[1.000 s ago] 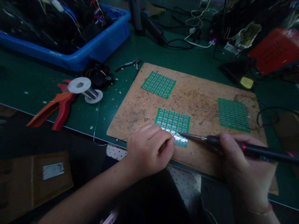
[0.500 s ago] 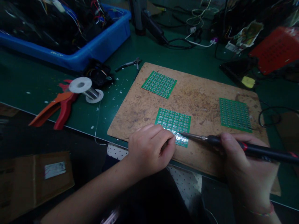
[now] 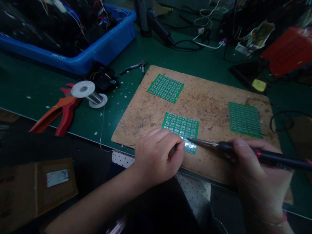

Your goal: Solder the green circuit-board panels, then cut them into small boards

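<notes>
My right hand [image 3: 263, 175] grips a black soldering iron [image 3: 226, 147], its tip pointing left onto a green circuit board panel [image 3: 181, 125]. Closed in a pinch beside that tip, my left hand [image 3: 158, 154] covers the panel's lower left part. Thin solder wire [image 3: 100, 138] runs from a spool [image 3: 83, 89] over the table edge toward my left hand; its end at the fingertips is barely visible. The panel lies flat on a worn brown board [image 3: 204, 97]. Two more green panels, one at the upper left [image 3: 166, 88] and one at the right [image 3: 245, 119], lie there too.
Orange-red handled pliers [image 3: 64, 110] lie left of the spool, with small cutters [image 3: 135, 67] behind the board. A blue bin [image 3: 107, 48] full of wired parts stands at the back left. At the right are a red device [image 3: 287, 52] and a yellow sponge [image 3: 258, 85].
Both hands have shifted very slightly to the right. The iron's tip stays on the same lower part of the panel, and the other things have not moved.
</notes>
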`<state>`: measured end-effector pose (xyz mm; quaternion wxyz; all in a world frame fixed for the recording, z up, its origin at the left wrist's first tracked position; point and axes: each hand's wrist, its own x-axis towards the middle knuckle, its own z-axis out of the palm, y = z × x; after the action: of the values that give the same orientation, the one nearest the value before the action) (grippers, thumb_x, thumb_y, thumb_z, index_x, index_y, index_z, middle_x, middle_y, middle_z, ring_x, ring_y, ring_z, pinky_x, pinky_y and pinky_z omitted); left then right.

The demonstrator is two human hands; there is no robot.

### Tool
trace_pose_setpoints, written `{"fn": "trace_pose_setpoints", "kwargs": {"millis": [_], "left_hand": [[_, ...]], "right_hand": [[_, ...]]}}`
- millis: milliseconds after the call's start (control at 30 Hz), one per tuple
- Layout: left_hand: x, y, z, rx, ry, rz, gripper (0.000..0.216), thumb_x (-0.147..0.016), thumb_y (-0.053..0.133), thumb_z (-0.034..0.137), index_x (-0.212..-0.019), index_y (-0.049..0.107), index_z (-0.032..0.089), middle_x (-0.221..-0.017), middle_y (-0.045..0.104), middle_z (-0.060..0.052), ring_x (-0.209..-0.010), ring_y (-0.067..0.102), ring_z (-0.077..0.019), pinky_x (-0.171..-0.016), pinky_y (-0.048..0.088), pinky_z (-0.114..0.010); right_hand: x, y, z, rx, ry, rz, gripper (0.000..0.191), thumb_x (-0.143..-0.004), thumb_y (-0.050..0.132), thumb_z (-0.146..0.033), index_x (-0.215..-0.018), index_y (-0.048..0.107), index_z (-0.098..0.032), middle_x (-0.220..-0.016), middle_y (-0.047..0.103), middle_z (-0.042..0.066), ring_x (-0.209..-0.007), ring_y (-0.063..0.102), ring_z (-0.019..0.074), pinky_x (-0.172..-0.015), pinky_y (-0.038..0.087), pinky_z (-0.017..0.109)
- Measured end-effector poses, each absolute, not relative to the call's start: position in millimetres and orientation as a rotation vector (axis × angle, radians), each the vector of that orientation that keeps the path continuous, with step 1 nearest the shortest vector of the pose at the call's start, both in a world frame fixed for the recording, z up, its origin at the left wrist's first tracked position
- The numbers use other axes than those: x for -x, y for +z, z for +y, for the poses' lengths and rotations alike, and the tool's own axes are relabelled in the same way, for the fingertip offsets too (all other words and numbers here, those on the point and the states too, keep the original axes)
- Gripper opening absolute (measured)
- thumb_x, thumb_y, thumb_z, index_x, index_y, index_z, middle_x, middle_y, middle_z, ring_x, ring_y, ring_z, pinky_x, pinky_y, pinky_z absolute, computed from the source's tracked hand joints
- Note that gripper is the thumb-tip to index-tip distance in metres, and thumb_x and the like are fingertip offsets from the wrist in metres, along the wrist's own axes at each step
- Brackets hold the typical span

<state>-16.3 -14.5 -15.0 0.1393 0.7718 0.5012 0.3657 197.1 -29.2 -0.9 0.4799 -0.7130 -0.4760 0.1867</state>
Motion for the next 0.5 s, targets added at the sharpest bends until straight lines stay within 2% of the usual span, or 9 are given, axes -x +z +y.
{"fn": "trace_pose_setpoints", "kwargs": {"millis": [500], "left_hand": [[15.2,-16.3,-13.6,-2.282,0.992,1.461,0.014,-0.084,0.057,0.019,-0.071,0.064,0.019,-0.066,0.06,-0.001,-0.066,0.053,-0.0149,-0.063,0.037,-0.031]], "right_hand": [[-191.8,1.9,-28.6,1.753,0.43,-1.163,0.021,-0.072,0.075,-0.041,-0.067,0.067,-0.022,-0.062,0.063,-0.003,-0.053,0.054,0.011,-0.05,0.039,0.027]]}}
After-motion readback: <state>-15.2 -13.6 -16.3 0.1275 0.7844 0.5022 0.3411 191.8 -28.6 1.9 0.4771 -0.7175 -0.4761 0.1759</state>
